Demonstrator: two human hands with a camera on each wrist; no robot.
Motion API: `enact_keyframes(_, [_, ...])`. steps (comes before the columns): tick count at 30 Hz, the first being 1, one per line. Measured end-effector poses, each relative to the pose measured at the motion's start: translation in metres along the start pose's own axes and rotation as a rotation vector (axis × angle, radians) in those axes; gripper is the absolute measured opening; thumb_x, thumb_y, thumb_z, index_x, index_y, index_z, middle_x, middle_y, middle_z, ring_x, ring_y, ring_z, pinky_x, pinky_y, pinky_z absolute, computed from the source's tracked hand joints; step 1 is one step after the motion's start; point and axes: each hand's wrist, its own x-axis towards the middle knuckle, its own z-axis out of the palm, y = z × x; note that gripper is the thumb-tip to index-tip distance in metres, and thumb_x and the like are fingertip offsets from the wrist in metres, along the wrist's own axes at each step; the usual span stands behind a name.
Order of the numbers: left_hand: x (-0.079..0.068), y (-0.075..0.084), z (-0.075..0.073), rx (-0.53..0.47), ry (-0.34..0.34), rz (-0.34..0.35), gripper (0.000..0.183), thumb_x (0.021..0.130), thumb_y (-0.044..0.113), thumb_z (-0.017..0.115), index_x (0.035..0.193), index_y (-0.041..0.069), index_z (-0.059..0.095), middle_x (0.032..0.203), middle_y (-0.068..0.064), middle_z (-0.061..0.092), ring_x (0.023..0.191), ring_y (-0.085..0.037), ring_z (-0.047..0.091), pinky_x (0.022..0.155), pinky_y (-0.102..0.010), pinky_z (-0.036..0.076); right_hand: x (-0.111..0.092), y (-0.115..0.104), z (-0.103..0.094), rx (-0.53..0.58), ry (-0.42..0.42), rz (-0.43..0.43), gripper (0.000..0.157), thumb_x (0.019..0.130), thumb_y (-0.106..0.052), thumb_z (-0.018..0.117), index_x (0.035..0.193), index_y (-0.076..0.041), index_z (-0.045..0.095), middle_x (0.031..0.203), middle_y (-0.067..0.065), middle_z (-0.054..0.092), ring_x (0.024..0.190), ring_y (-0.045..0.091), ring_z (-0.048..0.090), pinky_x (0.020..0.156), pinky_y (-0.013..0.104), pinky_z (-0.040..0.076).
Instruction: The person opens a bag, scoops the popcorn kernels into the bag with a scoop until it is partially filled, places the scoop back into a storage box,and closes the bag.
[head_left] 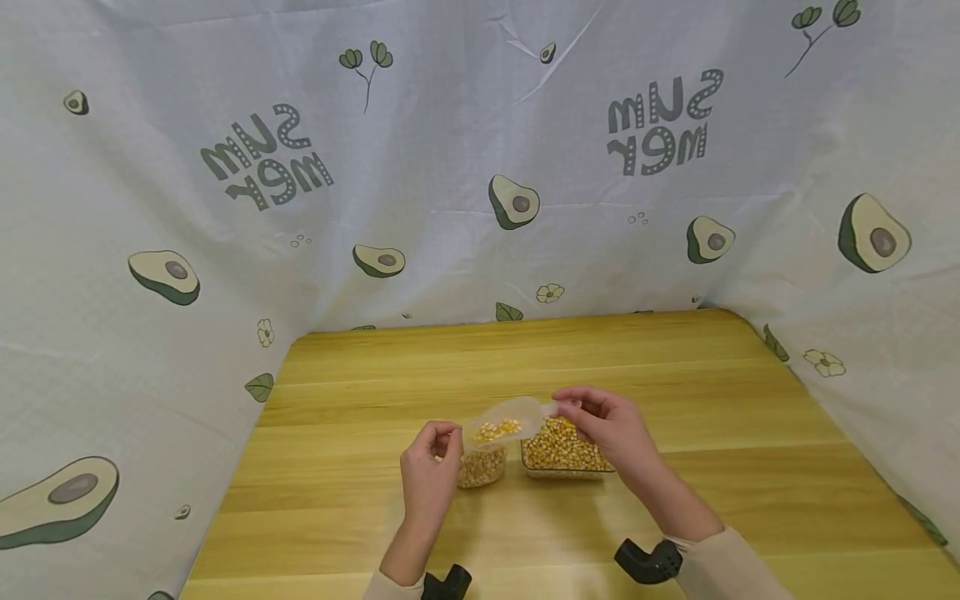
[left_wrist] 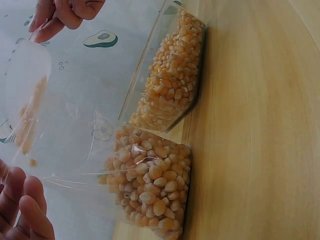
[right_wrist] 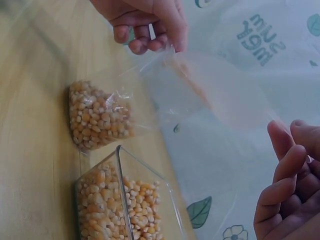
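My right hand [head_left: 611, 425] pinches the handle of a translucent white scoop [head_left: 517, 412], which carries some corn kernels [head_left: 497, 431]. The scoop's front end is at the mouth of a clear plastic bag [left_wrist: 80, 165]. My left hand [head_left: 431, 467] pinches the bag's upper edge between thumb and fingers. Kernels [left_wrist: 150, 180] fill the lower part of the bag, which stands on the table. In the left wrist view, a kernel [left_wrist: 33, 163] shows just below the scoop's load. Right of the bag stands a clear rectangular container [right_wrist: 118, 185] full of corn kernels.
A wooden table [head_left: 360, 375] lies under everything. White cloth [head_left: 450, 142] printed with avocados and leaves hangs behind it and at both sides. The container's clear rim [right_wrist: 175, 200] rises close beside the bag. Dark wrist-worn devices [head_left: 648, 562] sit on both wrists.
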Motion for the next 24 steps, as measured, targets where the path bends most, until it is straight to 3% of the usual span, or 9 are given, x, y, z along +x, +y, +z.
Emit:
enact_keyframes(10, [0.0, 0.0, 0.0, -0.012, 0.0, -0.011, 0.007, 0.092, 0.006, 0.067, 0.089, 0.009, 0.073, 0.066, -0.002, 0.065, 0.054, -0.002, 0.056, 0.048, -0.024, 0.048, 0.002, -0.006, 0.004, -0.079, -0.019, -0.095, 0.022, 0.097, -0.021, 0.067, 0.114, -0.008, 0.07, 0.087, -0.007, 0.073, 0.059, 0.008, 0.044, 0.05, 0.025, 0.04])
enact_keyframes(18, [0.001, -0.002, 0.0, -0.031, -0.01, -0.04, 0.008, 0.093, 0.007, 0.067, 0.089, 0.009, 0.073, 0.065, -0.002, 0.065, 0.054, -0.003, 0.057, 0.049, -0.023, 0.049, 0.003, -0.007, 0.004, -0.133, -0.033, -0.172, 0.017, 0.097, -0.019, 0.066, 0.111, -0.01, 0.071, 0.097, 0.015, 0.074, 0.059, 0.016, 0.047, 0.051, 0.025, 0.044])
enact_keyframes(24, [0.001, -0.003, -0.001, -0.028, -0.011, -0.037, 0.008, 0.093, 0.007, 0.067, 0.088, 0.011, 0.073, 0.065, -0.002, 0.065, 0.054, -0.003, 0.057, 0.05, -0.023, 0.048, 0.002, -0.014, 0.008, -0.168, -0.028, -0.237, 0.016, 0.096, -0.018, 0.067, 0.11, -0.011, 0.072, 0.091, 0.003, 0.074, 0.059, 0.009, 0.046, 0.051, 0.025, 0.043])
